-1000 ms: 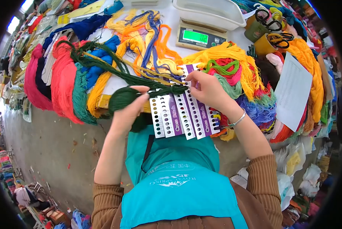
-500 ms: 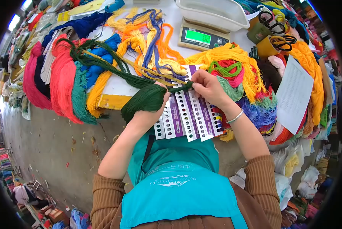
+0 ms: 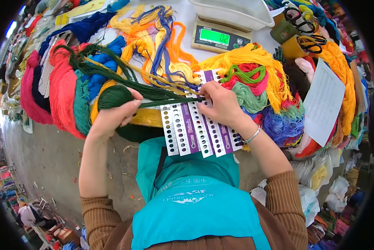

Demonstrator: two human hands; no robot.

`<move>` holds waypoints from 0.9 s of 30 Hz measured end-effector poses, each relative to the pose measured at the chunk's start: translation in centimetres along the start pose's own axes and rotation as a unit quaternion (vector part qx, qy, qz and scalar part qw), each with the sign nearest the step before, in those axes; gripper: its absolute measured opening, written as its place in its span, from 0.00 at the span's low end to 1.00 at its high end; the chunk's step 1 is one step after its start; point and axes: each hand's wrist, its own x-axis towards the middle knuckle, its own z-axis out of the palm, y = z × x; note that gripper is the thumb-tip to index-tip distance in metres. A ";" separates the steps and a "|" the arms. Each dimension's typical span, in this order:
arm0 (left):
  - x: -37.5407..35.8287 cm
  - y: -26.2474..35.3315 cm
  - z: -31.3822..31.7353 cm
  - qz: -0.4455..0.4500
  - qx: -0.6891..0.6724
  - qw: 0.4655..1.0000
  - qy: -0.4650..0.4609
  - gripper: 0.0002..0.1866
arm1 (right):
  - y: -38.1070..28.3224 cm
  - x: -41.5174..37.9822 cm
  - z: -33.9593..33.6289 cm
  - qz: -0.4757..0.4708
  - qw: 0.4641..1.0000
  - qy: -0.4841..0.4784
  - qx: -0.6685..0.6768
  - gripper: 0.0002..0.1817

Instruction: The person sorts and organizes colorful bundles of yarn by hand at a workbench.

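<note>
My left hand [image 3: 119, 113] is closed around a thick skein of dark green thread [image 3: 114, 96], part of which hangs below the wrist over the table edge. A strand of the same green thread runs taut to the right, across the tops of the thread cards. My right hand [image 3: 220, 102] pinches the end of that strand; its fingertips partly hide it. Beneath lie several overlapping white and purple cross stitch cards [image 3: 189, 125] with rows of punched holes, jutting past the table's front edge. More loose green strands [image 3: 141, 91] trail back over the other skeins.
A digital scale [image 3: 215, 36] with a white tray [image 3: 237, 14] stands at the back. Coloured skeins surround the cards, among them yellow thread [image 3: 253, 60] and coral thread [image 3: 64, 91]. Scissors [image 3: 312, 43] rest in a yellow cup [image 3: 295, 48]. A paper sheet [image 3: 323, 102] lies at the right.
My left hand has moved left and slightly up with the green skein, drawing the strand out long between my hands. My right hand has shifted slightly left and down.
</note>
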 end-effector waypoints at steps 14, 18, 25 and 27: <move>13.4 10.5 -26.7 0.066 -0.263 0.929 0.252 0.16 | 0.1 0.0 0.3 0.016 1.000 0.020 -0.007 0.14; 9.5 9.2 -22.7 0.203 -0.282 0.911 0.223 0.17 | 0.1 -0.1 0.3 0.016 1.000 0.016 -0.012 0.14; -3.9 8.1 -5.4 0.317 -0.167 0.922 0.145 0.27 | -3.2 1.2 -0.8 0.042 0.996 0.006 0.083 0.10; -5.7 6.5 -3.7 0.381 0.155 0.902 0.130 0.26 | -7.4 2.2 -1.5 -0.042 0.983 0.005 0.177 0.16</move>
